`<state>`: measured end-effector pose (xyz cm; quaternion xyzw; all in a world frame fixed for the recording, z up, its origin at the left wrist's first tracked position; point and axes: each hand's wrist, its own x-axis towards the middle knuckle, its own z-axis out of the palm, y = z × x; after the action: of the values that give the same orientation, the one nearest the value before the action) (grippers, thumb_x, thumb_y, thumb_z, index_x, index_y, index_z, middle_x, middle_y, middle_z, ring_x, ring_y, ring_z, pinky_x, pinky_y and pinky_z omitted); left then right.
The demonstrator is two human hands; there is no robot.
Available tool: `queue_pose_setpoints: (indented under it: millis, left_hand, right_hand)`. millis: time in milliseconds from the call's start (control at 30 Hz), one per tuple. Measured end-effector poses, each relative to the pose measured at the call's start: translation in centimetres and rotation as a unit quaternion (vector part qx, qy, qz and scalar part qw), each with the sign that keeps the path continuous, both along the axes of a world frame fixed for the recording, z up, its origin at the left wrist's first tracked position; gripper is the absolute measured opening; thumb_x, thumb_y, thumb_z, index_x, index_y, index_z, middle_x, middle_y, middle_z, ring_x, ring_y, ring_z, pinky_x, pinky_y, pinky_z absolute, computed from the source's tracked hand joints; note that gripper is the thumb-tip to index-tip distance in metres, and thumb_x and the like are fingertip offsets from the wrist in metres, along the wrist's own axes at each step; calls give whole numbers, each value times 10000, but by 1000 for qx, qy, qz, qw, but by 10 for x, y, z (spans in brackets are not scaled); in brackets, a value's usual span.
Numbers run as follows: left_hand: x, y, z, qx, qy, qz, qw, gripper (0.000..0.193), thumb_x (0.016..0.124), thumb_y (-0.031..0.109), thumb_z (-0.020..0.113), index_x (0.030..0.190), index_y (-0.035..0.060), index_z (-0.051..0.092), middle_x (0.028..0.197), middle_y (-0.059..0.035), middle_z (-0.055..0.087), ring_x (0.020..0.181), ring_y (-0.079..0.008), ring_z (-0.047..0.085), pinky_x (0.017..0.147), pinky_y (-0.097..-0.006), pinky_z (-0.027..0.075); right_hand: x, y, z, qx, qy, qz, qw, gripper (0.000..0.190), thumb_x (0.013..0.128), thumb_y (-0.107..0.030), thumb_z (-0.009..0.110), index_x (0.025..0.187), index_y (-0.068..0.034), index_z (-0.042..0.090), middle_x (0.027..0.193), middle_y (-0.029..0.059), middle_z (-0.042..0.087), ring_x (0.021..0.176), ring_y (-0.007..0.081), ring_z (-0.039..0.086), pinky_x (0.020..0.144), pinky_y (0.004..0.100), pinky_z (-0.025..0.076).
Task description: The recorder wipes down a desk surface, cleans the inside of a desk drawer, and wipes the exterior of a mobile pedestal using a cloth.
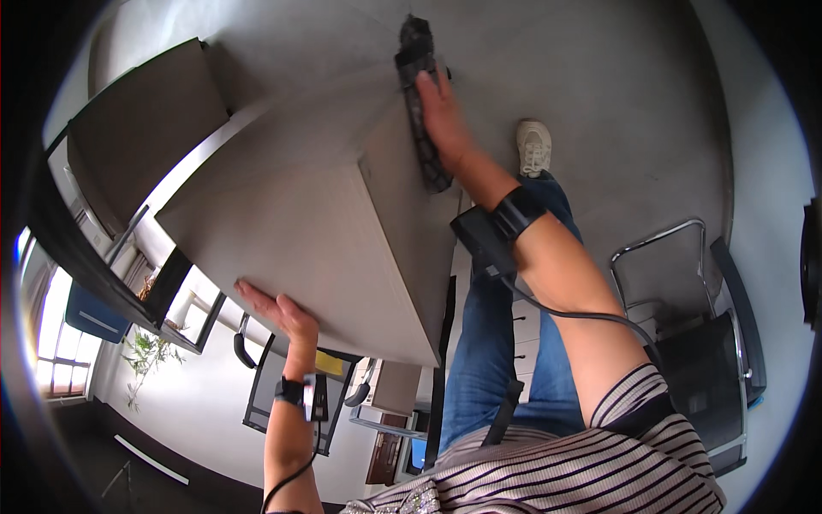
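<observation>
A grey-brown desk or cabinet with a flat top and a side panel stands before me. My left hand lies near one edge of its top, thumb apart from the fingers, with nothing in it. At the far end of the side panel, my right hand grips a long black patterned object. Motion blur hides what this object is, and I cannot tell whether it touches the panel. Both wrists carry black straps with small devices; a cable runs from the right device.
A black chair with a chrome frame stands at right on the grey floor. Another brown-grey furniture panel is at upper left. A mesh-backed chair and a green plant appear beyond the desk. My shoe is beside it.
</observation>
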<state>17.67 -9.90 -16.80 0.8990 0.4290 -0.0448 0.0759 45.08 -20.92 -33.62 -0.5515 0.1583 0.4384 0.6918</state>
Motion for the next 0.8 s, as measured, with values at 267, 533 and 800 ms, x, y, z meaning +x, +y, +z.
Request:
queue_pose_setpoints:
  millis: [267,533,800]
  left_hand:
    - [-39,20,23,-68,43,-31,996,570,825,363,255,1250,-5,162,1321,-151,63,1199,-277,167,965,-370,168]
    - [-85,24,52,-147,70,-19,987,541,824,367,283,1216,-3,235,1262,-155,195,1136,-277,263,931,-377,234]
    - [-145,61,75,-342,-101,310,881,517,823,371,311,1183,-1,307,1202,-159,327,1074,-276,358,897,-383,300]
  right_hand:
    - [-14,-15,-128,1,10,4,1000,597,806,-406,389,1230,-5,262,1202,158,369,1121,242,331,920,275,243]
    - [-83,-57,-189,-125,27,3,992,561,806,-430,372,1154,9,355,1101,135,447,997,215,424,858,286,313]
    - [-217,-126,-190,-190,263,31,945,615,785,-453,374,1212,-16,302,1211,170,362,1133,285,325,928,315,248]
